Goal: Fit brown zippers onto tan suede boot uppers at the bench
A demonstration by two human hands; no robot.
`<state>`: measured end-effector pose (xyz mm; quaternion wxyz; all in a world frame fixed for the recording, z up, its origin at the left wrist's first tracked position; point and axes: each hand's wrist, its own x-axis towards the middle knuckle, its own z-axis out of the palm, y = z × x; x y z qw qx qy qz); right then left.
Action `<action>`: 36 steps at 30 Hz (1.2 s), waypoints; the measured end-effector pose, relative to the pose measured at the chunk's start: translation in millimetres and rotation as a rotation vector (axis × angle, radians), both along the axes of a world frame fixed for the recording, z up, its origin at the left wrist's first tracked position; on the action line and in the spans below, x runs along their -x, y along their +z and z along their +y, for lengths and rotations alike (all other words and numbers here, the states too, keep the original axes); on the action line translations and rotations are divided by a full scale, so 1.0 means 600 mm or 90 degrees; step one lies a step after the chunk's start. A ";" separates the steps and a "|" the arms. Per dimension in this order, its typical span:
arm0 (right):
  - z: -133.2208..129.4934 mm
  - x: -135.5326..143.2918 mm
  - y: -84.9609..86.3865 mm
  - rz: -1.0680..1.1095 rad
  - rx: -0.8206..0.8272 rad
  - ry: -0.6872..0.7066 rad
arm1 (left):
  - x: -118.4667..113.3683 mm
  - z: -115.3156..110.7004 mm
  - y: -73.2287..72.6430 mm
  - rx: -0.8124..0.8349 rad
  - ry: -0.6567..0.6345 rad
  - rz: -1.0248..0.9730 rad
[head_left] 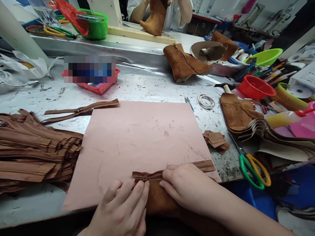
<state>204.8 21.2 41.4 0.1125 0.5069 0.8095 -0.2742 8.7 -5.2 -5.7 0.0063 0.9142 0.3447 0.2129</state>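
Observation:
A brown zipper [201, 166] lies along the top edge of a tan suede boot piece [161, 198] at the front of the pink sheet [145, 137]. My left hand [124, 203] pinches the zipper's left end against the suede, fingertips together. Farther right, my right hand [185, 183] presses zipper and suede edge between thumb and curled fingers. Both hands touch the same two layers. The lower part of the suede drops below the table edge into shadow, partly hidden by my right forearm.
A pile of brown zippers [36, 150] lies left, with another zipper [81, 109] above it. Scissors [254, 170], stacked suede pieces [238, 113] and a glue bottle [283, 118] are right. A suede boot [183, 62] and red basket [98, 86] sit behind. Across the table, a person holds a boot [156, 18].

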 end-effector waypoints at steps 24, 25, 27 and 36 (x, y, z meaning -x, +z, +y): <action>-0.003 -0.017 0.018 -0.144 -0.013 -0.088 | -0.017 0.018 -0.004 0.015 -0.051 0.104; -0.006 -0.027 0.020 -0.121 -0.019 -0.098 | -0.019 0.021 -0.004 0.002 -0.077 0.101; -0.010 -0.045 0.020 -0.068 -0.024 -0.098 | -0.021 0.027 -0.002 -0.018 -0.133 0.108; -0.004 -0.052 -0.001 -0.084 -0.032 -0.105 | -0.022 0.034 -0.001 0.058 -0.164 0.190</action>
